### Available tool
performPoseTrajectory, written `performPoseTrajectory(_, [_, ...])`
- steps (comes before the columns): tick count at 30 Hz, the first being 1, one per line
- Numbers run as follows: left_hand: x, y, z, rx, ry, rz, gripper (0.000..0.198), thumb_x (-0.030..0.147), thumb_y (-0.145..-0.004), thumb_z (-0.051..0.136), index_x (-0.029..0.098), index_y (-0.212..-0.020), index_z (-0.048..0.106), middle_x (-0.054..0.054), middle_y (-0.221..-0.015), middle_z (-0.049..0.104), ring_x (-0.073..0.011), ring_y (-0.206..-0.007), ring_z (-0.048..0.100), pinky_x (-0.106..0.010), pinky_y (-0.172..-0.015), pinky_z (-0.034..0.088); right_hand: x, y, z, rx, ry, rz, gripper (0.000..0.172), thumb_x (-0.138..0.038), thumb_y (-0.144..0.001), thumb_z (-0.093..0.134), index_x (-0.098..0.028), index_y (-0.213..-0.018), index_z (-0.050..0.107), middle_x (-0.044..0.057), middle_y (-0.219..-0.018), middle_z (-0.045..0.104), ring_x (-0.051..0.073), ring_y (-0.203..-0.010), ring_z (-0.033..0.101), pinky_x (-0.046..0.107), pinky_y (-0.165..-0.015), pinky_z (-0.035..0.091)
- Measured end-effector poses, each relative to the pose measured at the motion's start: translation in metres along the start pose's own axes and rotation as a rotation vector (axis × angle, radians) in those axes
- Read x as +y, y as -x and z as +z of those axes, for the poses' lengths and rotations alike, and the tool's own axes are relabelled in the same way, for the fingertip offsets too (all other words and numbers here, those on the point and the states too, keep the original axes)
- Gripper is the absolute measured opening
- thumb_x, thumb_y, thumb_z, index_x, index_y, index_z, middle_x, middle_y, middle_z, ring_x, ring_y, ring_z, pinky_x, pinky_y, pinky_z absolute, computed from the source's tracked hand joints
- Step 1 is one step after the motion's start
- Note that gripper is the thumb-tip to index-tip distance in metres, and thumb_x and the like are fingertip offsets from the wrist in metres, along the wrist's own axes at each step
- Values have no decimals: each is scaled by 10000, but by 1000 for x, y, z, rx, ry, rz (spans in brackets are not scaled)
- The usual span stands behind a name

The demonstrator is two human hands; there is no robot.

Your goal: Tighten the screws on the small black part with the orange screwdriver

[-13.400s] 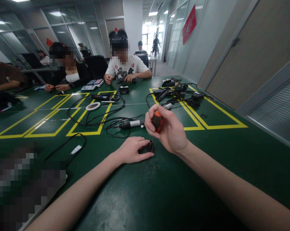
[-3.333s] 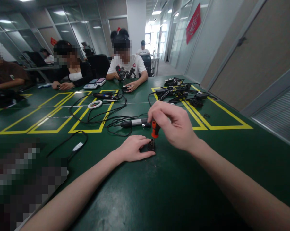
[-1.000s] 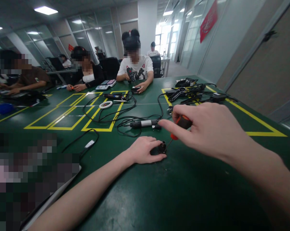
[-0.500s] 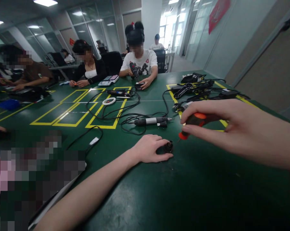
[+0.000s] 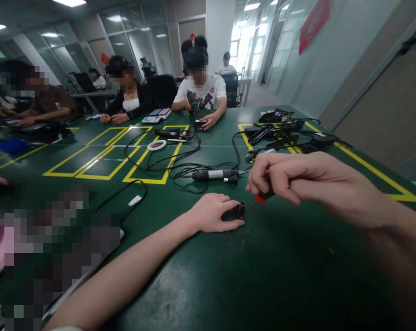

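My left hand (image 5: 216,214) lies on the green table, its thumb and fingers closed around a small black part (image 5: 234,212) with a round, hollow stub on top. What kind of part this is, I cannot make out. My right hand (image 5: 287,177) is wrapped round a screwdriver (image 5: 261,198) with a dark and orange-red handle, mostly covered by the fingers. The screwdriver's thin shaft slants down and left to the black part's right side; whether the tip touches it, I cannot tell.
Beyond my hands lies a grey-black pen-shaped power tool (image 5: 215,174) with looping black cables. Tangled black gear (image 5: 273,131) sits at the back right, a white ring (image 5: 156,145) further left. A co-worker (image 5: 201,92) holds a drill-like tool across the table. Yellow tape (image 5: 101,177) marks rectangles.
My right hand has turned over around the screwdriver, knuckles now toward me, and sits slightly lower, hiding more of the handle. My left hand keeps hold of the black part.
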State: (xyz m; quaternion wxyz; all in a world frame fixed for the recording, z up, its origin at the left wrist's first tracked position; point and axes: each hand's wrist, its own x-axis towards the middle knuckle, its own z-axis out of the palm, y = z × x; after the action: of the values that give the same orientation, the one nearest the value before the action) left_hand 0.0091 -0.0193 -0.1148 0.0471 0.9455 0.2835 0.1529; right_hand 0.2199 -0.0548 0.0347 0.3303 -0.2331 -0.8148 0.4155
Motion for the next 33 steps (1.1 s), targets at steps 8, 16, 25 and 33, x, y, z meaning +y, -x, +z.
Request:
performPoseTrajectory(8, [-1, 0, -1, -16, -10, -6, 422, 582, -969, 600, 175, -1030, 695, -42, -819, 691, -201, -776, 672, -297, -688, 452, 25, -11, 34, 180, -760, -65, 82, -218, -921, 552, -223, -842, 530, -104, -523, 381, 80, -411, 199, 215, -429, 232])
performPoseTrajectory(16, [-1, 0, -2, -3, 9, 11, 407, 566, -977, 587, 173, -994, 689, -51, -842, 709, -204, -779, 681, -301, -692, 465, 35, -18, 32, 199, -775, -4, 364, -459, -904, 750, -208, -756, 532, -57, -684, 533, 79, -466, 398, 231, -462, 362])
performPoseTrajectory(25, [-2, 0, -2, -8, 5, 5, 402, 572, -972, 591, 180, -988, 680, -44, -825, 696, -194, -778, 670, -285, -683, 446, 32, -14, 32, 95, -842, 27, 398, -533, -926, 653, -231, -745, 465, -125, -457, 293, 72, -393, 158, 213, -427, 232])
performPoseTrajectory(33, [-2, 0, -1, -1, 13, 4, 407, 576, -967, 597, 181, -1002, 688, -37, -810, 691, -191, -763, 673, -292, -673, 440, 37, -19, 29, 144, -791, 49, 478, -521, -977, 625, -207, -652, 469, -73, -525, 398, 76, -423, 282, 230, -441, 267])
